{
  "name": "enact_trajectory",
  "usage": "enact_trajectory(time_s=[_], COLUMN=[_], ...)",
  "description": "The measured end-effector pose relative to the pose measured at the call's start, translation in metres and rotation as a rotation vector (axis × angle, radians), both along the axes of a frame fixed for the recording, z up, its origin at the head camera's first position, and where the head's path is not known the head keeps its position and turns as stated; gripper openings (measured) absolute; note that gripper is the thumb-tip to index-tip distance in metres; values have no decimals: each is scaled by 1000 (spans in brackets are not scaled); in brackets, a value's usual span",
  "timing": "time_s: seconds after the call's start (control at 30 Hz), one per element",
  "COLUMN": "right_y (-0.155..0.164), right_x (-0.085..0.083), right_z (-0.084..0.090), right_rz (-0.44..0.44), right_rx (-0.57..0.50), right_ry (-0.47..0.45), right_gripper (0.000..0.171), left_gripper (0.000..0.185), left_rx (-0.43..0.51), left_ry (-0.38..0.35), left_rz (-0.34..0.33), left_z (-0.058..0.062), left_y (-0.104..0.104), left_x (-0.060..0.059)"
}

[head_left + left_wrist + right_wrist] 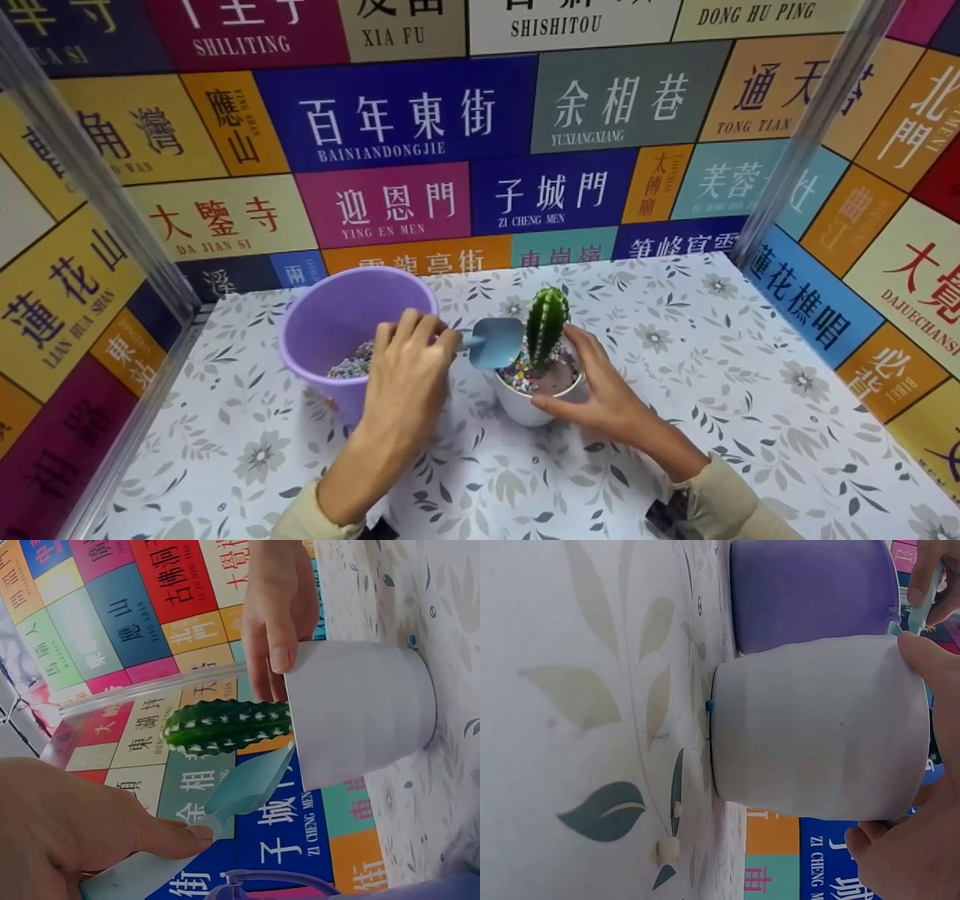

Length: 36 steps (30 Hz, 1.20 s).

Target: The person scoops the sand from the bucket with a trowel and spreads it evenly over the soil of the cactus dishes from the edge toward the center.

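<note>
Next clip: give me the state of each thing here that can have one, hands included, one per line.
Left hand: grips the blue scoop's handle.
Blue scoop: held over the white pot's rim, tilted toward the cactus.
Right hand: holds the white pot's side.
White pot: upright on the table, partly topped with coloured pebbles.
Cactus: upright in the pot.
Purple bucket: upright, open, pebbles inside.

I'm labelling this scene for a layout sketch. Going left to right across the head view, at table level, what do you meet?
Purple bucket → left hand gripping the blue trowel → cactus in the white pot → right hand holding that pot.
</note>
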State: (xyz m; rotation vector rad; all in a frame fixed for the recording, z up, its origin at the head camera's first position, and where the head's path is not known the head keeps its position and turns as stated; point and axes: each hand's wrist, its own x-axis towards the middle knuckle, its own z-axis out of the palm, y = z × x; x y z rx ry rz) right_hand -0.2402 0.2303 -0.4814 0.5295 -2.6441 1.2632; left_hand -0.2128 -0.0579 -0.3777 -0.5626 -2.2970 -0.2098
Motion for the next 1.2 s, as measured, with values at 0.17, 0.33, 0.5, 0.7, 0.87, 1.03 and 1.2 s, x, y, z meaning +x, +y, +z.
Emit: enact_trajectory(time_s=[0.17,0.33,0.5,0.7,0.87,1.03,1.2], right_y=[1,1,1,1,-1,-1,-2], right_x=[0,0,-1,0,0,2,2], right_z=[2,2,2,3,4,6,10], right_rz=[10,18,23,22,25,26,22], right_rx=[-4,-9,-14,-12,-4,-13,-85], right_ry=[-3,7,20,12,17,29,78], right_gripper=[116,115,114,115,117,117,113], left_gripper=[25,24,25,25,20,18,19], left_rx=[6,-8,0,19,31,42,63], left_ry=[2,37,73,67,36,9,-29], left_rz=[-5,-19,-37,-46,-36,-13,-9], left_z=[-2,-4,-5,-5,-7,-9,-10], left_y=[-3,-5,-6,-8,-11,-15,-22], left_x=[0,0,-1,0,0,0,0])
